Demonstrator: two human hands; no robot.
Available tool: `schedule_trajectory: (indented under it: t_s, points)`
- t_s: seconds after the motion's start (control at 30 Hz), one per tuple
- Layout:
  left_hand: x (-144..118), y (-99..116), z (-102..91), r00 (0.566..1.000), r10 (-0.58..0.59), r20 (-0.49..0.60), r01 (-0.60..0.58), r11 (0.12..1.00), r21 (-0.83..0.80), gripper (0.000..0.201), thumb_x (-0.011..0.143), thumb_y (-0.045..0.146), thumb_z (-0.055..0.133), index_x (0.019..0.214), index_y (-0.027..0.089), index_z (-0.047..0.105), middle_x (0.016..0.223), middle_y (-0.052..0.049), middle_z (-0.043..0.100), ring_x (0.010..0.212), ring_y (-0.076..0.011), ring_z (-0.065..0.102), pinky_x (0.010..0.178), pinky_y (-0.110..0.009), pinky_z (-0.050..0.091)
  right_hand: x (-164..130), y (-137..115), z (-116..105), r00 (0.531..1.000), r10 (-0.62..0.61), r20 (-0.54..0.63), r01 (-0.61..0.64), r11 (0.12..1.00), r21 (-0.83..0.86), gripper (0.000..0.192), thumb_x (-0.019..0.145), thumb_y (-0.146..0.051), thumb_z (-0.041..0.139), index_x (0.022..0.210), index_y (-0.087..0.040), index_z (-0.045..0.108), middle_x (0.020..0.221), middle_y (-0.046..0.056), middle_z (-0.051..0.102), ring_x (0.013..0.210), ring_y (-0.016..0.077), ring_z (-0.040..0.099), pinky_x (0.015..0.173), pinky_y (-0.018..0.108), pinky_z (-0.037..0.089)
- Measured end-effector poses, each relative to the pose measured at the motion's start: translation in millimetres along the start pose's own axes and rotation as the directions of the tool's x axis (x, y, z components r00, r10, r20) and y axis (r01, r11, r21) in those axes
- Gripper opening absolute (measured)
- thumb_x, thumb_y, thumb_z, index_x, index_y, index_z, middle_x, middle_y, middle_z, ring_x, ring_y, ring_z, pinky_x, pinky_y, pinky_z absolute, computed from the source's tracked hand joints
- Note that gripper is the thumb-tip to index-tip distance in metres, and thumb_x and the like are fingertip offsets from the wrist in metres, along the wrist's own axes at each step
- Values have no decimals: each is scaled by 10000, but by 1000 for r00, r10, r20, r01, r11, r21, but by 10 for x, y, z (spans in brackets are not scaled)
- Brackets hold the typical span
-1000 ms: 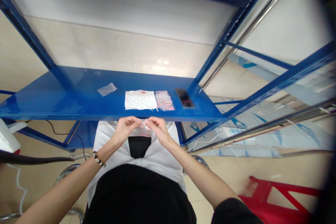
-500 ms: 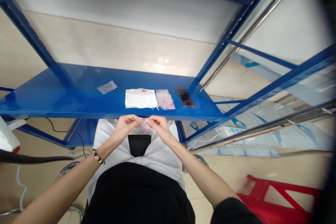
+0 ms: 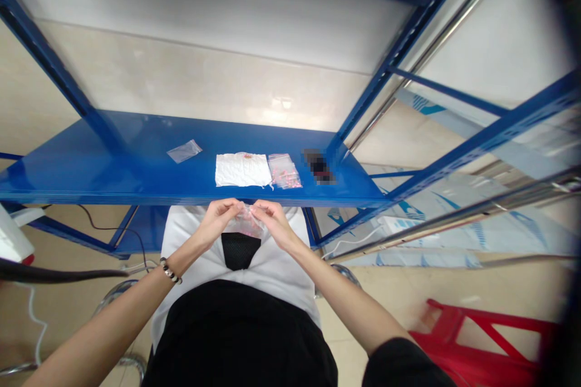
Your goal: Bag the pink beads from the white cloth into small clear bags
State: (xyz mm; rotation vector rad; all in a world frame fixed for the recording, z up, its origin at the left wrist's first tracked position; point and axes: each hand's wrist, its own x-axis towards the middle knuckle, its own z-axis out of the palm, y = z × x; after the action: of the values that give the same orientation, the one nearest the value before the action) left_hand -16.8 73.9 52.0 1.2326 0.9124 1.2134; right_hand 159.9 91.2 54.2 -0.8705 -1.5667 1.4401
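Both hands meet just below the front edge of the shelf: the left hand (image 3: 220, 217) and the right hand (image 3: 271, 221) each pinch with the fingertips the top of a small clear plastic bag (image 3: 246, 225), one hand at each side of it, so both are closed on it. This bag hangs between the two hands in front of the person's white shirt, and something pink shows faintly inside it. On the left wrist sits a beaded bracelet of dark and light beads (image 3: 170, 271). Just beyond the hands lies the flat blue metal shelf (image 3: 91, 169). On it, nearest to the hands, is a white crumpled sheet of paper (image 3: 242, 170), and touching its right side is a second clear plastic bag with small pink pieces inside (image 3: 284, 171). A little more to the right is a small dark object (image 3: 319, 168), blurred, so I cannot tell what it is. Well apart to the left lies an empty-looking flat clear plastic bag (image 3: 184, 151). Low at the right, on the floor, stands a red plastic stool (image 3: 481, 344).
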Motion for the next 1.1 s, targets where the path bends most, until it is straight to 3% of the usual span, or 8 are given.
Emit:
schedule_trajectory:
  t_s: [0.27, 0.5, 0.7, 0.9, 1.1]
  points:
    - [1, 15, -2, 1000, 21, -3, -21, 999, 46, 249, 853, 348, 645, 736, 130, 664, 705, -28, 657, 677, -131, 564, 668, -234, 430, -3, -14, -11, 999, -5, -46, 6, 999, 33, 279, 853, -369, 612, 666, -163, 586, 608, -15, 544, 559, 107, 482, 568, 234, 361]
    - [1, 29, -3, 1000, 22, -6, -21, 996, 84, 257, 821, 373, 677, 751, 127, 664, 715, -33, 660, 673, -136, 585, 665, -238, 455, 10, -55, -10, 999, -18, 38, 19, 1000, -3, 357, 880, -411, 582, 625, -162, 564, 581, -21, 518, 558, 105, 469, 582, 239, 357]
    - [-1, -24, -9, 998, 55, 6, -55, 990, 129, 258, 840, 377, 656, 759, 132, 660, 718, -31, 655, 674, -134, 587, 662, -236, 456, 3, -17, 21, 999, -44, 25, 45, 999, -27, 345, 872, -434, 597, 663, -160, 585, 600, -13, 537, 561, 109, 477, 567, 237, 356]
    - [39, 57, -84, 983, 142, -114, -120, 977, 177, 263, 861, 369, 630, 718, 148, 620, 655, -3, 613, 637, -119, 560, 656, -225, 437, 35, 9, -10, 998, -26, -51, 26, 1000, -3, 332, 866, -470, 595, 756, -163, 653, 652, 6, 574, 597, 124, 482, 583, 243, 362]
    - [33, 57, -75, 994, 111, 2, -109, 973, 202, 272, 862, 396, 623, 769, 141, 650, 719, -32, 665, 681, -144, 599, 674, -239, 456, 20, 7, -40, 999, -29, -34, 28, 1000, -7, 321, 852, -448, 619, 710, -162, 648, 650, 9, 578, 622, 133, 482, 610, 253, 357]
